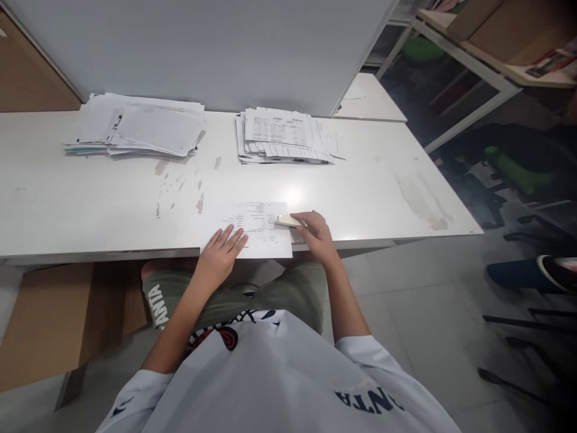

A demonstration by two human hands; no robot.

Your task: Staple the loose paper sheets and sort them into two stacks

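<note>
A printed sheet of paper lies at the front edge of the desk and juts slightly over it. My left hand rests flat on the sheet's left part, fingers spread. At the sheet's right edge, my right hand grips a small cream-white oblong tool that looks like a stapler. Its front end lies over the paper's right margin. The underside of the tool and part of my right fingers are hidden.
Behind the sheet stand two paper stacks, a larger left one and a right one, against a grey partition. A cardboard box sits under the white desk. Rightward are a shelf and a dark blue bin.
</note>
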